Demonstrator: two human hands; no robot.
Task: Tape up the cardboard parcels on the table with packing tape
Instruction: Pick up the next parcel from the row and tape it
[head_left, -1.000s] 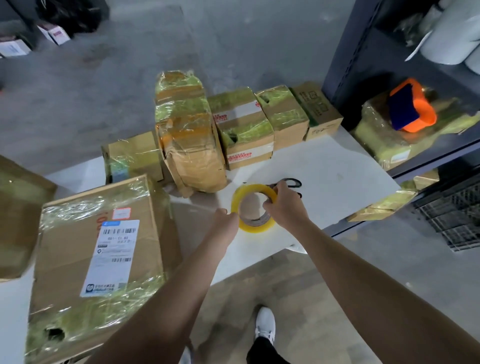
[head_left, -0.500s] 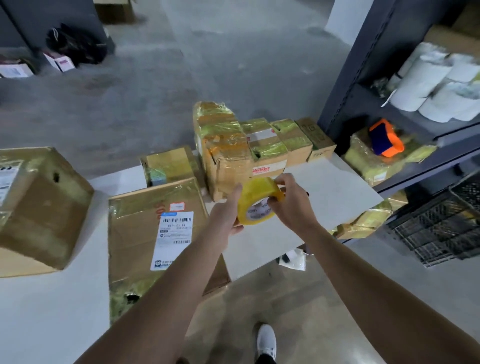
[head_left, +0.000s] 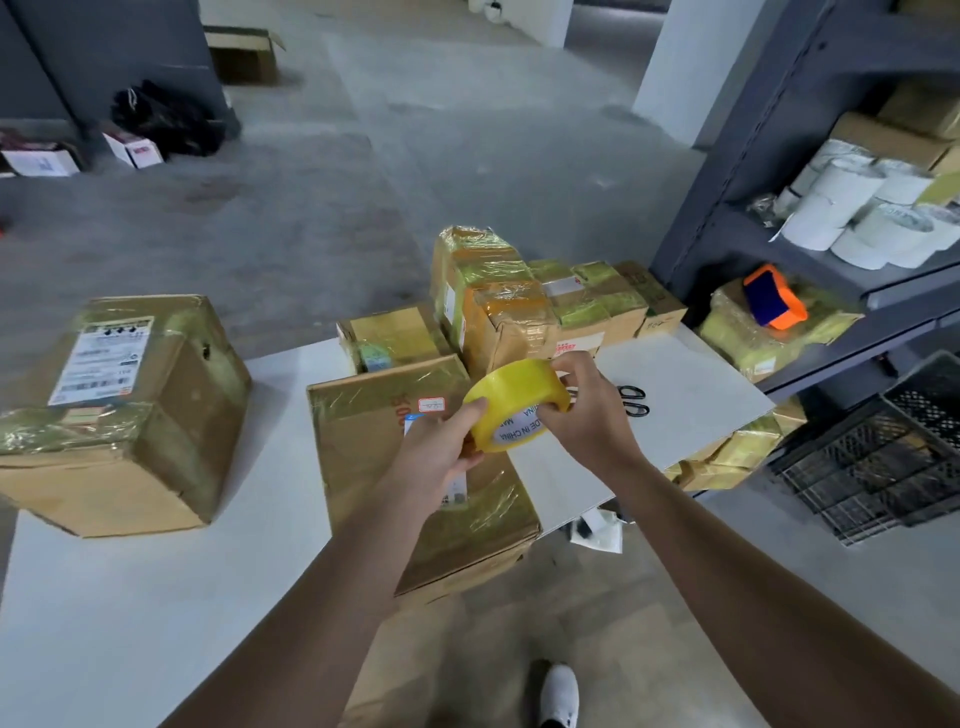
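Observation:
A yellow roll of packing tape is held in the air above the white table. My left hand grips its near rim from below. My right hand pinches the far rim with fingers on the roll's top. Under my hands lies a flat cardboard parcel with a shipping label, its near end hanging over the table edge. A large taped parcel sits at the left. A row of taped parcels stands along the far edge.
Black scissors lie on the table right of my hands. A dark metal shelf at the right holds white rolls, wrapped packs and an orange tape dispenser. A black crate stands on the floor beside it.
Both hands lifted the tape roll off the table and tilted it, now held over the flat parcel. The view swung left, showing the large left parcel.

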